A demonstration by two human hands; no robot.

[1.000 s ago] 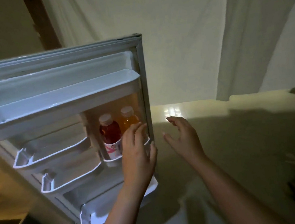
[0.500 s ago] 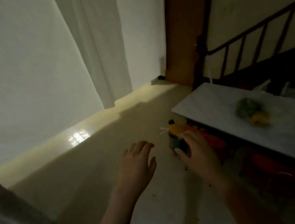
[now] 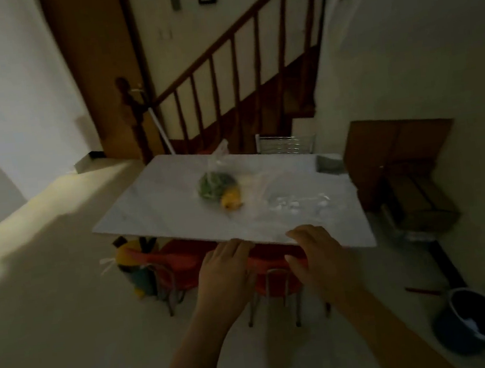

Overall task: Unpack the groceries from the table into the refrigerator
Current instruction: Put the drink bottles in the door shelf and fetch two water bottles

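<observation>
A white marble-look table (image 3: 159,211) stands ahead of me. On its middle lies a clear plastic bag (image 3: 220,189) holding green vegetables and something yellow. More crumpled clear plastic (image 3: 294,202) lies to its right. My left hand (image 3: 225,279) and my right hand (image 3: 319,259) are both stretched out in front of the table's near edge, palms down, fingers apart, holding nothing. The refrigerator is out of view.
Red chairs (image 3: 180,263) are tucked under the table, with a yellow and teal object (image 3: 136,271) on the floor at its left corner. A blue basin (image 3: 474,320) sits on the floor at right. Cardboard boxes (image 3: 411,194) and a wooden staircase railing (image 3: 222,74) stand behind.
The view has swung from the open refrigerator door with its two bottles round to the table. Both empty hands came away from the door and now reach toward the table's near edge.
</observation>
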